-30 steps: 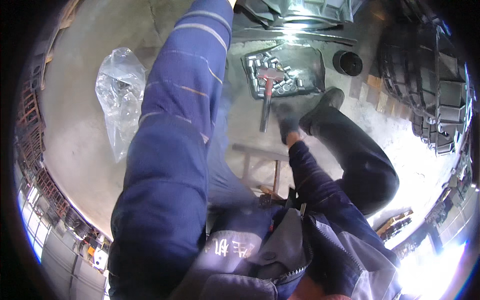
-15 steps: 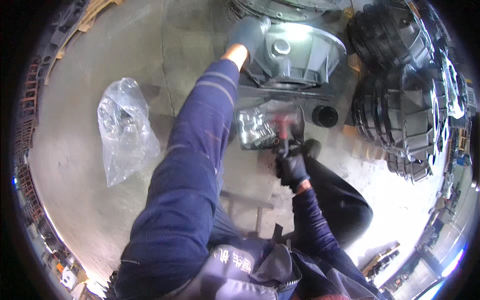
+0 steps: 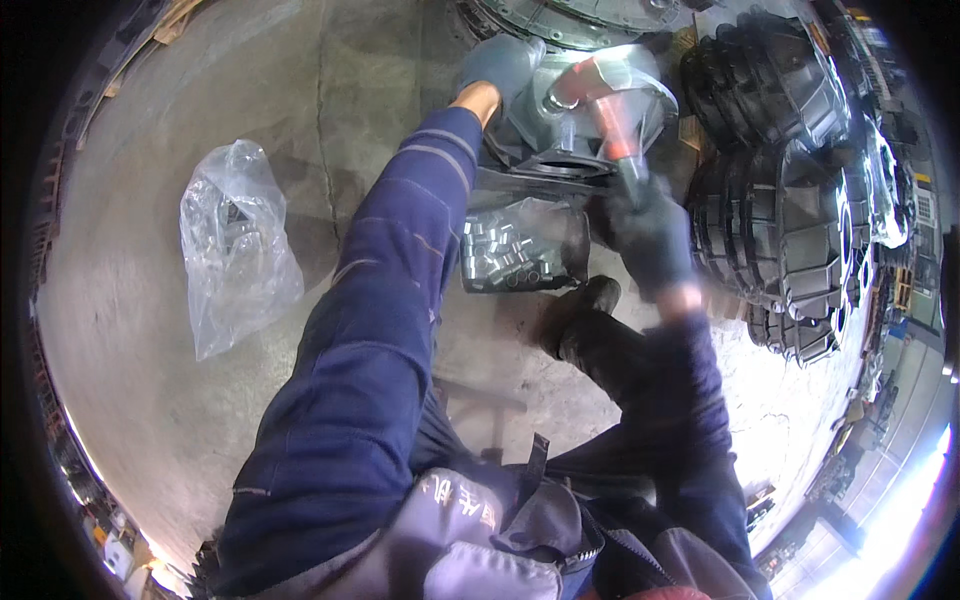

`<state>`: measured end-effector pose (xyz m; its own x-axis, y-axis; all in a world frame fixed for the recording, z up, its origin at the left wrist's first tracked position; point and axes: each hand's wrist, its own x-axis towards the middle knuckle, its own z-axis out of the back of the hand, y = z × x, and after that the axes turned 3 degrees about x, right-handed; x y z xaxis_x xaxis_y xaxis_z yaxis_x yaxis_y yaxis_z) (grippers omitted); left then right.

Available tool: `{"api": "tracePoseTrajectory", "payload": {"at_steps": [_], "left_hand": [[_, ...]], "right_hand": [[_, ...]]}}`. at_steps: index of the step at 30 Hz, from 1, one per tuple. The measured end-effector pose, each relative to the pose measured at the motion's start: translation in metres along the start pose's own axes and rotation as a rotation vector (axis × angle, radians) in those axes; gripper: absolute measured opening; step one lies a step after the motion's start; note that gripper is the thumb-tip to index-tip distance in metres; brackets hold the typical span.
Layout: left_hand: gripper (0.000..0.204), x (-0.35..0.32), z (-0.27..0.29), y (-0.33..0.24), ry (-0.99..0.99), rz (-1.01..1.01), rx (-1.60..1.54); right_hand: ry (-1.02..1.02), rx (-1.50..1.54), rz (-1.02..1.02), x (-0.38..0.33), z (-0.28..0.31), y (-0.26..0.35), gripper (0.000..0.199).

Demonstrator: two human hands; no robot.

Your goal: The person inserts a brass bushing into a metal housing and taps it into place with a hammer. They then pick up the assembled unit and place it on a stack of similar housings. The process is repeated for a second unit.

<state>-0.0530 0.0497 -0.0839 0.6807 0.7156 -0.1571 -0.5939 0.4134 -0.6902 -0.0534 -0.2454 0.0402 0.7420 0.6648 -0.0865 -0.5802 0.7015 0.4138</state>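
Observation:
A grey cast metal housing (image 3: 532, 128) sits in front of me, wide rim away from me. My left hand (image 3: 498, 68), in a grey glove, is closed over its upper left edge. In my dark-gloved right hand (image 3: 650, 235) is a red-headed mallet (image 3: 614, 125), shut in the fingers by its handle and smeared by motion. The mallet's head is over the housing, its left end at the round boss on the casting; whether they touch I cannot tell. Short shiny metal sleeves (image 3: 500, 250) lie in a plastic-lined container just below the housing.
Stacked dark ribbed housings (image 3: 775, 215) stand on the right. A larger round casting (image 3: 570, 22) lies beyond the work. On the concrete floor to the left is a clear plastic bag (image 3: 240, 250) with something in it. My shoe (image 3: 590, 305) is near the sleeves.
My right hand has swung the mallet up and away from me, from above the sleeves to the housing. My left hand stays on the housing's edge.

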Motion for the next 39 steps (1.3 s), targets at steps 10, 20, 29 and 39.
{"api": "tracePoseTrajectory", "payload": {"at_steps": [10,20,29,39], "left_hand": [[0.061,-0.003,0.001,-0.004,-0.038,-0.031,-0.011],[0.062,-0.012,0.01,-0.009,-0.016,0.01,-0.034],[0.06,-0.009,0.009,-0.015,-0.04,0.003,-0.025],[0.058,-0.007,0.004,-0.012,-0.067,-0.027,0.045]], "right_hand": [[-0.571,0.324,0.374,0.019,0.123,0.024,0.018],[-0.153,-0.01,0.336,0.018,0.048,-0.036,0.027],[-0.437,0.597,0.185,0.023,0.053,0.006,0.03],[-0.351,0.334,0.496,0.052,0.135,-0.005,0.024]]}}
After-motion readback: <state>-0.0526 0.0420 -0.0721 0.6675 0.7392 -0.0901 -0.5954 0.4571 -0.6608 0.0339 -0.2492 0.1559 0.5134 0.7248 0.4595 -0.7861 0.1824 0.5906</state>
